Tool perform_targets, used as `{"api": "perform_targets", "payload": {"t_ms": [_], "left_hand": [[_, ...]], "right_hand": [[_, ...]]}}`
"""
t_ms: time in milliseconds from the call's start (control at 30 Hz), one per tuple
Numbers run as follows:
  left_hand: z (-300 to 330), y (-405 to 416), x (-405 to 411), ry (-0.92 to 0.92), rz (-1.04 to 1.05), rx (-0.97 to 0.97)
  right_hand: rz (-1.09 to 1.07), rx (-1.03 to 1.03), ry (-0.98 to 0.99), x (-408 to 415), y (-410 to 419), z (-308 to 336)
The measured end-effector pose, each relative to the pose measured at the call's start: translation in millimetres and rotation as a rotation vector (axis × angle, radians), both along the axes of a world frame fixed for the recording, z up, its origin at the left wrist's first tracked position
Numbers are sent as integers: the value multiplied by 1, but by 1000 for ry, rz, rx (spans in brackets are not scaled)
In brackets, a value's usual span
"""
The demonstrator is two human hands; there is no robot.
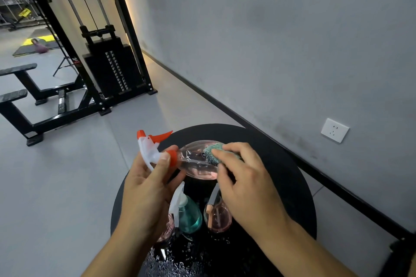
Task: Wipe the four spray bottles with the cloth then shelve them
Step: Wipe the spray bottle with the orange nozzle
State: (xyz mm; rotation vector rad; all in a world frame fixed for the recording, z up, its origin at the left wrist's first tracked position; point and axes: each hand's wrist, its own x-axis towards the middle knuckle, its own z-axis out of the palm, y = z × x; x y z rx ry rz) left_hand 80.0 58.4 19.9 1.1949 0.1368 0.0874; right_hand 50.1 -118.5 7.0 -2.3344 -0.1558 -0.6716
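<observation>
The left hand (146,186) pinches the pink bottle (198,160) by its neck at frame centre; the right hand (245,184) presses the cloth (212,153) against it. Three bottles (190,213) wait on the desk (281,164) below, so judged early: no shelf is in view.

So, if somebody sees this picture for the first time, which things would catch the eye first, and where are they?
First, the clear bottle with the orange sprayer, held tilted above the round black table: the left hand grips its neck and the right hand presses a green cloth on its body. Below the hands, a teal bottle and a pink bottle stand on the wet tabletop. A black weight machine stands behind on the left.
</observation>
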Motion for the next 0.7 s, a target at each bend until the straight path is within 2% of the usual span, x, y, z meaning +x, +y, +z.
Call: {"api": "perform_targets", "payload": {"t_ms": [133,333,500,700], "left_hand": [[-1,-4,-3,-12,-40,42],[4,2,-2,-48,-25,60],[-4,-6,-7,-77,-68,142],[-3,6,1,-54,-22,76]], "right_hand": [[78,-98,-17,-4,8,1],[-11,134,80,3,-10,3],[133,1,78,-1,0,2],[50,101,21,3,-5,1]]}}
